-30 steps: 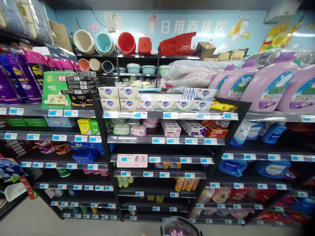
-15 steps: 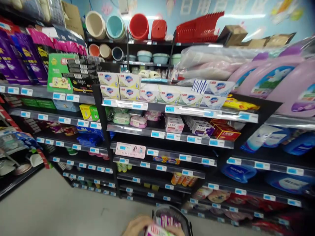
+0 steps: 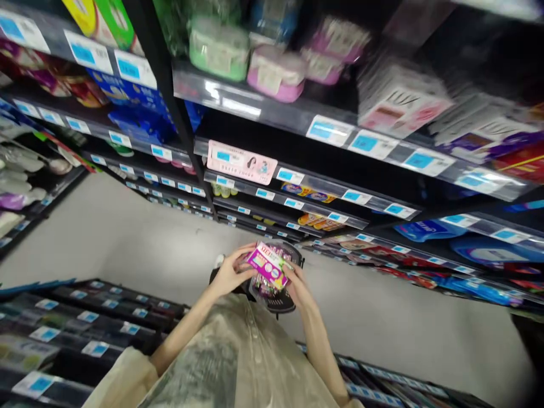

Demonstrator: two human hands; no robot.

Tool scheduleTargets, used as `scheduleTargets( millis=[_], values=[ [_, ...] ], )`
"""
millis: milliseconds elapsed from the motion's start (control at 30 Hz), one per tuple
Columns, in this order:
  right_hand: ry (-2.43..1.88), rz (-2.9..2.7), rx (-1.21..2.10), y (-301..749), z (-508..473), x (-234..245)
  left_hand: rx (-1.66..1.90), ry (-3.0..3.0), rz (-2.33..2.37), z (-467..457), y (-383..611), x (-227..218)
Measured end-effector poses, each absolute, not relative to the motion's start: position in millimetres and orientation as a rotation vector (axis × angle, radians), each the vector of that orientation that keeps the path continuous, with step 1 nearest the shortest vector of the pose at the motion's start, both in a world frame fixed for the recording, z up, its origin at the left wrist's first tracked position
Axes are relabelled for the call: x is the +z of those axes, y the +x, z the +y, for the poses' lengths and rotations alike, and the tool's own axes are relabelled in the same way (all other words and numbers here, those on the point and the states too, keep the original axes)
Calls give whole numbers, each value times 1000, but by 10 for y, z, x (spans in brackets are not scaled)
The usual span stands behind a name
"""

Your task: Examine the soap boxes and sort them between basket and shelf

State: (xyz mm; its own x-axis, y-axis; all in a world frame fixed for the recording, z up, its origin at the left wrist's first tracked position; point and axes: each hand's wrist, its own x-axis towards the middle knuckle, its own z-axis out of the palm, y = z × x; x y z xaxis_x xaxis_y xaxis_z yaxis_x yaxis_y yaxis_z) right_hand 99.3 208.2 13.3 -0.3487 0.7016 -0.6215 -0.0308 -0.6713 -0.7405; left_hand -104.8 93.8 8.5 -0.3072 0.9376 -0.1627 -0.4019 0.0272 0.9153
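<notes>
My left hand (image 3: 232, 271) pinches the left end of a purple-and-white box (image 3: 267, 264), thumb along the near edge and fingers at the far corner. My right hand (image 3: 300, 283) grips the right end, its fingers bent over the edge. The box is tilted, its printed face turned up at me, and it sits over the middle of the basket (image 3: 276, 304), hiding part of the inside; I cannot tell whether it touches anything below. Shiny packs (image 3: 264, 287) show within the basket's near rim. My shirt (image 3: 255, 351) is just short of that rim.

Ahead, a green case (image 3: 219, 48) stands near the left end of the shelf (image 3: 284, 116), with a pink case (image 3: 276, 73) beside it at the front edge. Farther right along that edge is a LUX box (image 3: 403, 102). A pink sign (image 3: 242, 162) hangs at the left end of the next shelf's front edge.
</notes>
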Motion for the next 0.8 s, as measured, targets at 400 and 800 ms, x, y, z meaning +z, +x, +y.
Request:
scheduleTargets(
  millis=[400, 800],
  values=[
    [-1544, -1396, 2085, 258, 1963, 25, 1656, 225, 1240, 673, -1460, -497],
    [-1582, -1218, 2088, -381, 1865, -110, 1539, 260, 1501, 568, -2079, -435]
  ],
)
